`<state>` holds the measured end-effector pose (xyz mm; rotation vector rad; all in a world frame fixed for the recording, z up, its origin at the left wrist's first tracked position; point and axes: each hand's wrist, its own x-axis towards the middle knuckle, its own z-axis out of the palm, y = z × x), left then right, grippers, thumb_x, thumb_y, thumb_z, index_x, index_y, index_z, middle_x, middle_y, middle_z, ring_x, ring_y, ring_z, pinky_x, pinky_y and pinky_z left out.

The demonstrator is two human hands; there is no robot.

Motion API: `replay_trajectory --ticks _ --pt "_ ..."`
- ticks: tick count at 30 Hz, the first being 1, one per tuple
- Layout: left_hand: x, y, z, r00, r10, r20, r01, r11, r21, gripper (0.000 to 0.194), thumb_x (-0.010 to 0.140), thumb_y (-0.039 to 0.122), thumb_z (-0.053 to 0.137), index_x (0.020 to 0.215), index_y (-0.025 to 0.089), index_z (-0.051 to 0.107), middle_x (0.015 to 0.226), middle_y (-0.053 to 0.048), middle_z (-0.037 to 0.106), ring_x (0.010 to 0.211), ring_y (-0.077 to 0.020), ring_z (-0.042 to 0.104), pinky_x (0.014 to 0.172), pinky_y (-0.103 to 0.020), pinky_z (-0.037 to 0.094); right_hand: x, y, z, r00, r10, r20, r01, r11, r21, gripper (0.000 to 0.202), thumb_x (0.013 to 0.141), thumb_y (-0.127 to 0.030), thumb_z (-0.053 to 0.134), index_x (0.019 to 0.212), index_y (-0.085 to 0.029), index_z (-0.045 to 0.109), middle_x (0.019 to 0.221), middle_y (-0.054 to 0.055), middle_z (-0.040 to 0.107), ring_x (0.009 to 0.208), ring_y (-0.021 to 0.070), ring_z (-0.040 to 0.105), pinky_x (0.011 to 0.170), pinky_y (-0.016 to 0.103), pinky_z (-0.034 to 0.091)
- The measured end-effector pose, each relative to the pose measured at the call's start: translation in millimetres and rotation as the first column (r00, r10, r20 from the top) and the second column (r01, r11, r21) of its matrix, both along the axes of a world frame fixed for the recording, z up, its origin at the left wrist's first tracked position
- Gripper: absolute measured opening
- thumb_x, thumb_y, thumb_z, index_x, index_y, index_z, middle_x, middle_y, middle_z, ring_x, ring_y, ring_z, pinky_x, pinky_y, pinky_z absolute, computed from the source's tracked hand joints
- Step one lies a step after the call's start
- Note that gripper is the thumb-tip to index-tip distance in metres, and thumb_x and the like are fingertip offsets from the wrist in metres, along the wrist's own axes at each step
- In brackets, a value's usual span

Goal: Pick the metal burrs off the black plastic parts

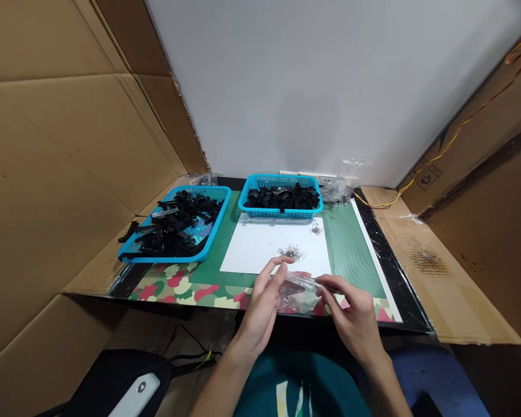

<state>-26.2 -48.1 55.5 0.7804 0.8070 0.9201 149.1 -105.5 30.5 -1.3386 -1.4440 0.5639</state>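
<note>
A small clear plastic bag (298, 294) is stretched between my two hands at the table's front edge. My left hand (264, 304) pinches its left end between thumb and fingers. At the right end, my right hand (351, 310) is closed on the bag's edge, with a thin dark item under its fingers that is too small to name. Beyond the hands lies a white sheet (252, 249) with a pile of tiny metal pieces (292, 252) and a smaller pile (315, 229) near its right edge.
A blue tray (217, 234) of black parts stands at the left, a blue basket (282, 213) of black parts at the back. Crumpled plastic (336, 190) lies behind, right of the basket. Cardboard walls (69, 145) flank the table; a yellow wire (438, 156) runs down the right.
</note>
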Motion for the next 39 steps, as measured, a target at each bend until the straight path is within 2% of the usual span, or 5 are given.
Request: replay_trajectory --ticks 6,19,29,33,39 --pt "-8 13 -6.5 0.963 -0.140 -0.232 0.185 0.965 0.186 0.047 0.077 0.036 0.092 0.115 0.017 0.072 0.102 -0.011 0.079 0.095 -0.0238 0.075 0.074 -0.025 0.060 8 0 5.0 0.996 0.070 -0.063 -0.077 0.989 -0.128 0.023 0.105 -0.036 0.057 0.098 -0.021 0.074 0.079 0.002 0.072 0.062 0.0145 0.064 0.053 0.023 0.049" --pt "-14 12 -3.1 0.800 -0.290 -0.524 0.469 0.849 0.245 0.034 0.095 0.047 0.070 0.095 0.015 0.083 0.085 -0.010 0.079 0.083 -0.0237 0.074 0.076 -0.029 0.060 15 1 3.5 0.982 0.123 -0.141 -0.157 0.951 -0.265 0.030 0.102 -0.046 0.062 0.113 -0.021 0.074 0.072 0.000 0.062 0.064 0.0161 0.057 0.053 0.024 0.043" --pt "-11 11 -6.7 0.786 -0.360 -0.502 0.536 0.801 0.266 0.042 0.101 0.051 0.061 0.115 0.016 0.081 0.091 -0.010 0.080 0.079 -0.0221 0.070 0.077 -0.030 0.053 12 -2 -3.8 0.990 0.089 -0.114 -0.110 0.976 -0.190 0.034 0.109 -0.042 0.048 0.122 -0.022 0.073 0.092 0.004 0.073 0.069 0.0162 0.062 0.062 0.026 0.047" --pt "-8 9 -6.9 0.764 -0.321 -0.560 0.549 0.780 0.301 0.044 0.102 0.053 0.058 0.102 0.016 0.081 0.085 -0.006 0.074 0.071 -0.0162 0.060 0.070 -0.026 0.045 9 1 -8.4 0.998 0.050 -0.040 -0.056 0.984 -0.169 0.033 0.109 -0.040 0.048 0.120 -0.021 0.072 0.071 -0.001 0.064 0.056 0.0146 0.054 0.056 0.026 0.043" --pt "0 7 -11.3 0.826 -0.391 -0.407 0.519 0.809 0.275 0.050 0.105 0.055 0.052 0.095 0.013 0.079 0.077 -0.007 0.070 0.064 -0.0140 0.057 0.064 -0.025 0.045 7 8 -10.6 0.999 -0.012 0.034 0.014 0.997 -0.081 0.031 0.105 -0.037 0.053 0.107 -0.021 0.080 0.085 0.005 0.079 0.065 0.0188 0.068 0.061 0.028 0.051"
